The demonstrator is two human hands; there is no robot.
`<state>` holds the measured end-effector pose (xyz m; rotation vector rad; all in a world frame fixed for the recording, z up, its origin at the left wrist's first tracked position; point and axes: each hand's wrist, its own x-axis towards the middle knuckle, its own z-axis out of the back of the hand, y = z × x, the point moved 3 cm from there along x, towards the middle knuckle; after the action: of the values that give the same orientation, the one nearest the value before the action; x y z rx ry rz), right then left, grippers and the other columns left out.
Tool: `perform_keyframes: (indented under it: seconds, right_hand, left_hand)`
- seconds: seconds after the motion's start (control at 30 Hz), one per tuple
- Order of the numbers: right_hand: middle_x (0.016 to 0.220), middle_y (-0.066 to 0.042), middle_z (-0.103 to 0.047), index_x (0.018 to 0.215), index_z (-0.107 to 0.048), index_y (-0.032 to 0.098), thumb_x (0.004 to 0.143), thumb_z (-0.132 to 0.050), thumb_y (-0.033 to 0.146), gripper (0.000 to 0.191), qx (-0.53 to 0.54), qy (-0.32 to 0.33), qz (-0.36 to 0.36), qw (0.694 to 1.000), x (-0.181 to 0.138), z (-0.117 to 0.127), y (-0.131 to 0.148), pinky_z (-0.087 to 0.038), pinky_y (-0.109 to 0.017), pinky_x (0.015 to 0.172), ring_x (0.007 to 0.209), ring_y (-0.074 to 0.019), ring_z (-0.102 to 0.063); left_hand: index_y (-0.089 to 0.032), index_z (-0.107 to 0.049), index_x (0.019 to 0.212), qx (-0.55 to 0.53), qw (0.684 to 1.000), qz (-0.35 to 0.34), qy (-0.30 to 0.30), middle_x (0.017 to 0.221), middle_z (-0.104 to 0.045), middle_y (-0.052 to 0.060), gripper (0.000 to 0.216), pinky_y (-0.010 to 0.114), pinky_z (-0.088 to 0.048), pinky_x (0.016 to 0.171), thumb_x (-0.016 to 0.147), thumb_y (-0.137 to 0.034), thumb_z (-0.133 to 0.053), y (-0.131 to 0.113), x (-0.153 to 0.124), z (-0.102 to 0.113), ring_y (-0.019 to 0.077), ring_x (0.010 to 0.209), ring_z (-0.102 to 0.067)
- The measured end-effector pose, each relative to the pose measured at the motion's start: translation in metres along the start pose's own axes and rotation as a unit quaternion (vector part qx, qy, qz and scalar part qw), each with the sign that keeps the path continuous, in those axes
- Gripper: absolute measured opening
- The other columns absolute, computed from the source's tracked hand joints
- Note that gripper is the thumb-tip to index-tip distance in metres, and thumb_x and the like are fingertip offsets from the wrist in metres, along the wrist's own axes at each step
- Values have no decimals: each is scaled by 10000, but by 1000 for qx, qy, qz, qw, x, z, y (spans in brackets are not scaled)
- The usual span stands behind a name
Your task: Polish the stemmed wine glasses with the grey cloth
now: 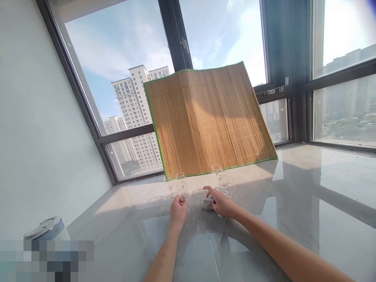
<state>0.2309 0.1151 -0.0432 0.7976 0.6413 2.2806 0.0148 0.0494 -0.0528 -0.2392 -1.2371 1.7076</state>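
While left hand (178,211) pinches glass (182,188) low down, right hand (219,201) grips crumpled cloth (208,204), one finger extended. Work looks under way; other glasses (227,181) stand beyond on ledge (129,239), finished and remaining ones indistinguishable.

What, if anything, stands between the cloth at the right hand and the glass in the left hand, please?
Nothing visible stands between the cloth and the glass; only the glossy surface shows between the right hand and the left hand.
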Motion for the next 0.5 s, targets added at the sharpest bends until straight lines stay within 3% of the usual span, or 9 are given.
perform_keyframes:
  seconds: [0.27, 0.37, 0.5]
  right_hand:
    - [1118, -63, -594, 1358, -328, 233, 789, -479, 34, 621, 65, -16, 84, 994, -5, -4, 36, -445, -294, 778, 799, -147, -574]
    - [1121, -66, -596, 1365, -320, 243, 810, -481, 47, 611, 91, -45, 130, 986, -11, -4, 56, -460, -308, 818, 873, -165, -592]
    - [1179, -82, -586, 1362, -338, 257, 770, -466, -1, 658, 79, -84, 182, 977, -18, -1, 75, -450, -362, 925, 1066, -212, -573]
  left_hand:
    - [-231, -677, 1176, 40, 999, -12, -35, 902, -732, 44, 393, 257, -437, 699, 793, -262, -597, -15, -6, 9, 176, 734, -621]
    - [-260, -707, 1153, 99, 993, -26, -53, 1019, -727, 71, 367, 280, -417, 746, 806, -240, -590, -21, -11, 14, 227, 884, -635]
    - [-279, -733, 1089, 123, 987, -89, -46, 1038, -709, 62, 338, 298, -398, 826, 827, -183, -542, -27, -16, 14, 236, 942, -623]
